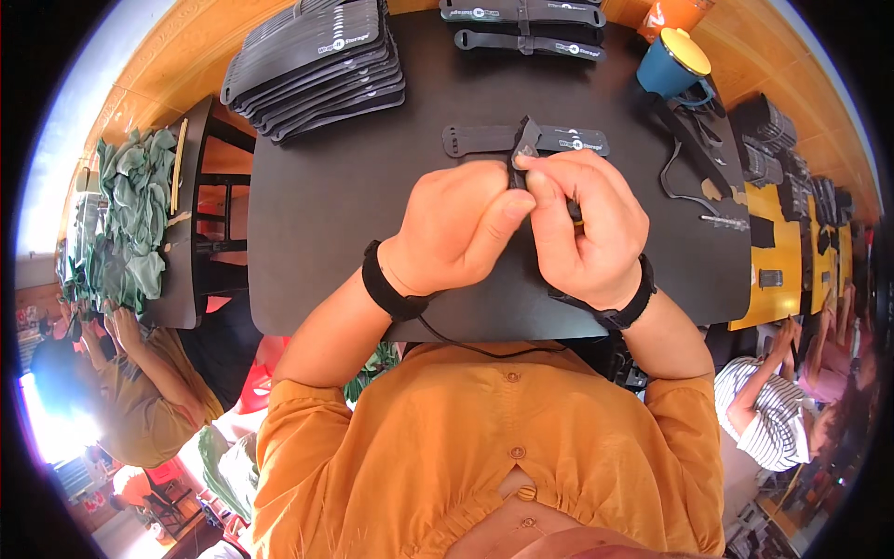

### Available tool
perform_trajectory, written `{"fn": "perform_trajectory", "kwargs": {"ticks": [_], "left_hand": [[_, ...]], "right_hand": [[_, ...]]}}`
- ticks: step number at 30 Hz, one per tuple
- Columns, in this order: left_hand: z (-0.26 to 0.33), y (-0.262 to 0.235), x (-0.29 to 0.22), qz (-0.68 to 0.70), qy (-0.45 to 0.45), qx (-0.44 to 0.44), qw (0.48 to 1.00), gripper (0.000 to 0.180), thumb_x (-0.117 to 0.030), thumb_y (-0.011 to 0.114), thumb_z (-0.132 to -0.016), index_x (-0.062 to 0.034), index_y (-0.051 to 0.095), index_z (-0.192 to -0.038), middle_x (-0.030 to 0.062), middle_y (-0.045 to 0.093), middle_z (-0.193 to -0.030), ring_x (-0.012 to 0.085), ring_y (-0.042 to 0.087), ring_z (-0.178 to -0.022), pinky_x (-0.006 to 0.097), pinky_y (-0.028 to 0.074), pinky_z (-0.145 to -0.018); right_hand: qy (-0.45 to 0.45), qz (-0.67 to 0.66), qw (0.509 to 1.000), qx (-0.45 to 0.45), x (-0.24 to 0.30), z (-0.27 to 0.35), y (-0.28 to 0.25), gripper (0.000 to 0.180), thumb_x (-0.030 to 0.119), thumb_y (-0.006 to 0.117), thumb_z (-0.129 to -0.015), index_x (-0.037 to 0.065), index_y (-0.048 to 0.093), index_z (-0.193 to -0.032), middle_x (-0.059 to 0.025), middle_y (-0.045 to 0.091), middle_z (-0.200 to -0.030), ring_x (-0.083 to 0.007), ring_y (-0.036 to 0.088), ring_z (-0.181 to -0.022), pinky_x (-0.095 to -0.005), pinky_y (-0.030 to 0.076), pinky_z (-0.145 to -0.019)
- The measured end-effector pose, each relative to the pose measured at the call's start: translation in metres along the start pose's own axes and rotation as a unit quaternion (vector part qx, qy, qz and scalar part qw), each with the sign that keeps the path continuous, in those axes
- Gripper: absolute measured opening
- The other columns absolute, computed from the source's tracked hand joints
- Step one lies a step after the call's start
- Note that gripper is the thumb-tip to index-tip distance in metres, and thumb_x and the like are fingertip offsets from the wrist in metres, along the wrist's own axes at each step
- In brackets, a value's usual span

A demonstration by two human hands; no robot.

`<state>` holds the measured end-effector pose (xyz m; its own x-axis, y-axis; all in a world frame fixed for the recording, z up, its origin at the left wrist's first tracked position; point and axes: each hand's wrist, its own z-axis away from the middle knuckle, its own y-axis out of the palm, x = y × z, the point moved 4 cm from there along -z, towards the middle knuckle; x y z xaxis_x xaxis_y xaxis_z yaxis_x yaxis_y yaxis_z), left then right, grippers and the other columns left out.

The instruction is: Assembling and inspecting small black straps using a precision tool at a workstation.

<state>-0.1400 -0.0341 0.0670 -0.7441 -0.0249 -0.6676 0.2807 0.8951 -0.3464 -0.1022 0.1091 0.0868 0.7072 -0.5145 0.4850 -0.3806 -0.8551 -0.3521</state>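
- Head view: both hands meet over the middle of the black bench [335, 233], raised close to the chest so the small work sits in plain sight.
- Left hand [461, 228] and right hand [587, 228] both have their fingers pressed together, pinching a folded black strap [523, 149] between them; its tip pokes up above the thumbs.
- One flat strap [484, 140] lies just behind, within easy reach.
- A strap stack [317, 61] sits at the far left and a blue mug [672, 65] stands far right, both clear of the working spot.

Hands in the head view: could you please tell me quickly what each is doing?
Left hand: closed, pinching the black strap.
Right hand: closed on the same strap.
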Motion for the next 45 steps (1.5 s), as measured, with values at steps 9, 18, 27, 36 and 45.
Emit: {"fn": "perform_trajectory", "kwargs": {"ticks": [9,18,27,36,45], "left_hand": [[-0.002,0.002,-0.01,-0.034,0.059,0.006,0.998,0.016,-0.01,0.062,-0.09,-0.0028,0.054,-0.078,0.0115,0.05,-0.066,0.0306,0.05,-0.053,0.038,0.041,-0.048],[0.002,0.007,-0.014,-0.027,0.069,0.01,0.997,0.02,-0.009,0.063,-0.089,-0.0045,0.05,-0.073,0.0115,0.044,-0.062,0.0309,0.045,-0.051,0.037,0.038,-0.046],[-0.001,0.01,0.013,0.13,-0.394,0.175,0.893,0.026,-0.021,0.048,-0.093,0.0027,0.06,-0.092,0.0058,0.063,-0.069,0.0115,0.055,-0.056,0.028,0.045,-0.053],[0.006,0.01,0.014,0.161,-0.239,0.081,0.954,0.024,-0.019,0.052,-0.1,0.0023,0.051,-0.112,0.0053,0.059,-0.069,0.0156,0.055,-0.06,0.03,0.046,-0.057],[0.008,0.028,-0.005,0.223,-0.289,0.245,0.898,0.024,-0.022,0.046,-0.104,-0.0025,0.05,-0.117,0.0013,0.052,-0.061,0.0093,0.049,-0.052,0.025,0.042,-0.051]], "right_hand": [[0.032,-0.002,0.999,0.026,0.005,-0.005,-0.008,0.009,0.0,0.067,-0.084,-0.002,0.064,-0.092,-0.0142,0.064,-0.078,-0.0266,0.062,-0.062,-0.0299,0.05,-0.055],[0.363,-0.329,0.867,-0.089,-0.036,-0.009,-0.027,0.016,0.017,0.057,-0.101,0.003,0.06,-0.093,0.0019,0.054,-0.065,-0.0053,0.051,-0.051,-0.0207,0.039,-0.046],[0.225,-0.15,0.95,0.153,-0.021,-0.004,-0.006,0.013,0.012,0.06,-0.095,-0.001,0.06,-0.091,-0.0102,0.058,-0.077,-0.0191,0.06,-0.059,-0.0298,0.047,-0.057],[0.078,-0.111,0.984,0.116,-0.021,-0.003,0.003,0.018,0.004,0.071,-0.083,-0.001,0.066,-0.1,-0.0129,0.065,-0.103,-0.0243,0.065,-0.08,-0.0305,0.051,-0.07],[0.385,-0.265,0.874,-0.132,-0.06,-0.011,-0.038,0.021,0.024,0.056,-0.101,0.005,0.065,-0.097,0.0031,0.047,-0.057,-0.0055,0.043,-0.049,-0.0214,0.034,-0.047]]}}
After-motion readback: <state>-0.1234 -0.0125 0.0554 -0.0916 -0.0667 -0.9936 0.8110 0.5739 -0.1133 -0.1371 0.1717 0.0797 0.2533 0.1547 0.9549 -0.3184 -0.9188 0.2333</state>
